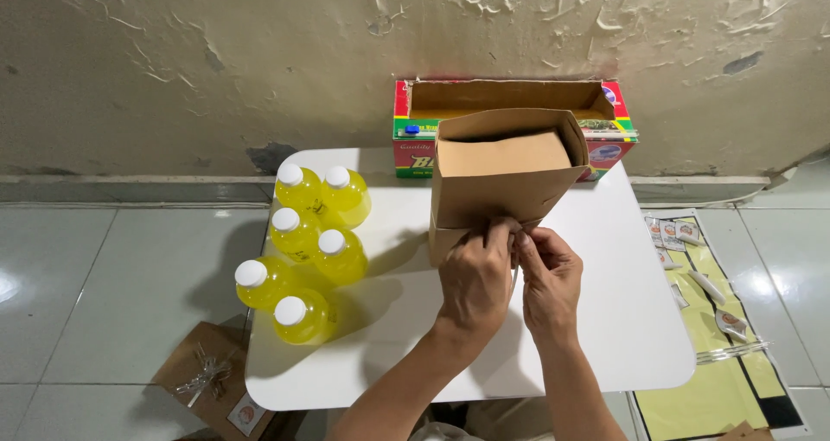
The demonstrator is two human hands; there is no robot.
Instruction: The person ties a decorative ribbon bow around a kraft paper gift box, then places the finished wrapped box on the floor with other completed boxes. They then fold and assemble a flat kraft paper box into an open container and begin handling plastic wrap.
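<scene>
a: what are the hands doing, centre of the frame?

b: the left hand (475, 278) and the right hand (548, 278) sit side by side, fingertips pinched together on the near lower edge of a brown cardboard box (504, 178). what exactly they pinch there is too small to tell.

a: and the box itself?

b: it stands tilted on the white table (622, 320), just above centre, open top leaning toward the camera, a flat brown flap showing inside.

a: what's on the left of it?

b: six yellow bottles (309, 246) with white caps, clustered on the table's left part, well apart from the hands.

a: behind the box?

b: a red and green carton (415, 121) at the top centre, against the cracked wall (216, 60), open on top.

a: anything down on the floor?

b: lower left, a brown cardboard piece (207, 380) with a clear ribbon on it. right side, a yellow sheet (718, 389) with small sachets and white spoons lying on it.
</scene>
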